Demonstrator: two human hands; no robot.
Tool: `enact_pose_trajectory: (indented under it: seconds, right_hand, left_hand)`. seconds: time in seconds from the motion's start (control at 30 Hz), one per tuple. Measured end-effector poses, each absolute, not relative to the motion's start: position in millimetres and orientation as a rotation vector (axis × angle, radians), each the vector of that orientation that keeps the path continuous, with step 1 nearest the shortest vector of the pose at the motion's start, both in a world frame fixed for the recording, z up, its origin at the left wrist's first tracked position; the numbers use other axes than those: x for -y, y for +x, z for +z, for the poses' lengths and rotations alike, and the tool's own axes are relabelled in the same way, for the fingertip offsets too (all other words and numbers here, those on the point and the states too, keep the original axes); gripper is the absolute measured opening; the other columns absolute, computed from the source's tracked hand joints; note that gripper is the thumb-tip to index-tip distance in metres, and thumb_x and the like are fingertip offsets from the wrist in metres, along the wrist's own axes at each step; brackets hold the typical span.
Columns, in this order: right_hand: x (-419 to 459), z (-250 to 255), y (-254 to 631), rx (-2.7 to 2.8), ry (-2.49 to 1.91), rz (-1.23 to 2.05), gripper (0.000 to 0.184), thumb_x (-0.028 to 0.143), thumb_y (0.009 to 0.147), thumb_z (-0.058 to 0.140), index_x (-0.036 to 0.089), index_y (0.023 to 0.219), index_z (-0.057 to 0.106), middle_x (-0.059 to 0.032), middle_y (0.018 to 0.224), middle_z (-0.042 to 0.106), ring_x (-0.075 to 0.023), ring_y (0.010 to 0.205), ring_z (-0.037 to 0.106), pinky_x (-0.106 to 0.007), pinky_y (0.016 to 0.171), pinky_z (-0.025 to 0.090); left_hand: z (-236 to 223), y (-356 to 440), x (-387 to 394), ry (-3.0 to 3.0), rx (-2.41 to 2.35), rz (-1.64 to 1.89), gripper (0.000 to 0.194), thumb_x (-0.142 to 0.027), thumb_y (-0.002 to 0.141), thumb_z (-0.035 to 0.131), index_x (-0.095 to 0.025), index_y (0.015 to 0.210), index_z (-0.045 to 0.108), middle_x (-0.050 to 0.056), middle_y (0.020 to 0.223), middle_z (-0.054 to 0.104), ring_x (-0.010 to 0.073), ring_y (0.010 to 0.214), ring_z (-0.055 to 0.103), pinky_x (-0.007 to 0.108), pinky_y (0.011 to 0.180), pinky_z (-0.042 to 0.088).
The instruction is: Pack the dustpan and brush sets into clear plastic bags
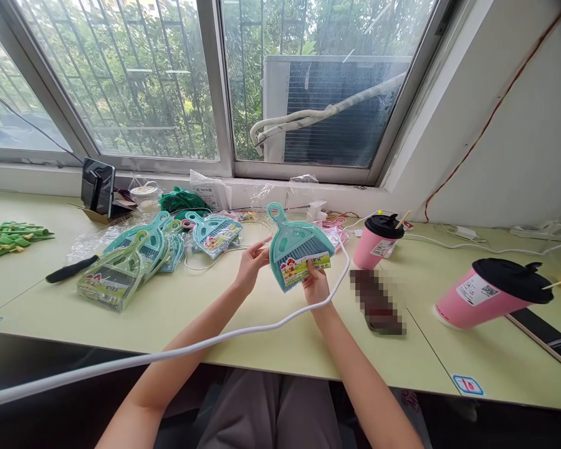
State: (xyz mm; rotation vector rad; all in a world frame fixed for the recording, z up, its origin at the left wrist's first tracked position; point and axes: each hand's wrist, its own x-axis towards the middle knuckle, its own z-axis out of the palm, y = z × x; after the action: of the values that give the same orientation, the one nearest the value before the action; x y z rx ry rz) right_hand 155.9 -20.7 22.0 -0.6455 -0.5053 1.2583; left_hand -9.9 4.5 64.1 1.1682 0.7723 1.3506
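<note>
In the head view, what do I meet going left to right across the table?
Green woven strips → black handle → pale green dustpan set → left hand → held turquoise dustpan set → farther pink cup → nearer pink cup.

Above the worktop (257, 340), a dustpan (295, 243) is in the right hand (316, 287), with the left hand (250, 269) just beside its left edge. Other dustpans (115, 271) lie on the worktop to the left, and a screen (99, 187) stands behind them, near the window (154, 87). To the right stands a cup (376, 243), and farther right and nearer the front edge another cup (484, 293), with a phone (545, 337) beside it.
</note>
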Motion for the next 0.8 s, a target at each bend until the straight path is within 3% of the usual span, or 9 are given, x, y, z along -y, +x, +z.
enact_pose_trajectory:
  seconds: [0.3,0.5,0.7,0.8]
  right_hand:
    - [21,24,159,0.493,-0.622,1.225,0.038,0.035,0.068,0.078,0.023,0.102,0.065,-0.0024,0.110,0.071,-0.0191,0.108,0.064,-0.031,0.085,0.056]
    - [21,26,163,0.443,-0.556,1.186,0.038,0.032,0.070,0.077,0.023,0.104,0.066,-0.0029,0.109,0.072,-0.0188,0.104,0.066,-0.031,0.083,0.057]
    - [17,22,169,0.391,-0.546,1.152,0.039,0.033,0.068,0.079,0.024,0.104,0.066,-0.0001,0.105,0.072,-0.0158,0.101,0.067,-0.027,0.081,0.056]
    - [16,22,172,0.385,-0.523,1.161,0.040,0.033,0.066,0.080,0.024,0.103,0.066,0.0006,0.104,0.072,-0.0146,0.098,0.067,-0.025,0.079,0.056]
  left_hand:
    - [53,-3,-3,1.473,-0.901,1.456,0.068,-0.037,0.073,0.073,-0.015,0.133,0.052,0.005,0.081,0.074,0.0165,0.069,0.066,0.028,0.064,0.051]
    - [35,0,-7,1.861,-0.959,1.386,0.051,-0.029,0.077,0.066,-0.018,0.125,0.054,0.003,0.082,0.073,0.0151,0.068,0.068,0.029,0.069,0.056]
    - [27,-5,-16,2.038,-0.861,1.199,0.050,-0.030,0.079,0.063,-0.018,0.126,0.052,0.004,0.081,0.073,0.0157,0.064,0.069,0.031,0.067,0.057]
    - [32,-15,-21,2.113,-0.761,1.004,0.053,-0.028,0.075,0.067,-0.018,0.125,0.055,0.006,0.088,0.074,0.0200,0.079,0.070,0.037,0.082,0.055]
